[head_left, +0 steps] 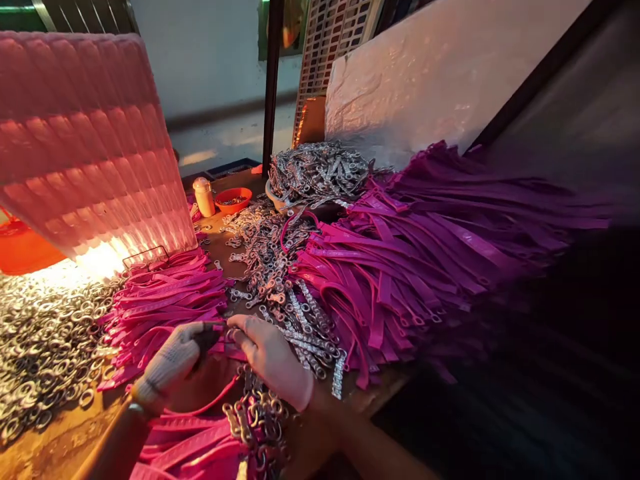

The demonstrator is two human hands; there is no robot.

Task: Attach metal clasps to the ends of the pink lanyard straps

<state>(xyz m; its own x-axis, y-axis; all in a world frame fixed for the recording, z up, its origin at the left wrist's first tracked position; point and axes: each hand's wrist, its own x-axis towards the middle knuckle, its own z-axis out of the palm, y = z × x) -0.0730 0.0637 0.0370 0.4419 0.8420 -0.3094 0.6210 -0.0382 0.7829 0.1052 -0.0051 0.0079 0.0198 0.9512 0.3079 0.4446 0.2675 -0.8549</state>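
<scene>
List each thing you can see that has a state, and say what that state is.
Left hand, gloved, grip unclear
Right hand, gloved, grip unclear
Bottle, upright, capped
Orange dish, holding metal pieces
Bowl, heaped with metal links
Metal rings, loosely piled
Ridged sheet, standing, lit
Purple straps, heaped

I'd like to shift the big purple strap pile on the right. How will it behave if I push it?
The pile would probably flop, since its straps bend and sag. It may shed straps: they look loosely heaped. It might drag some metal links, which lie against it.
</scene>
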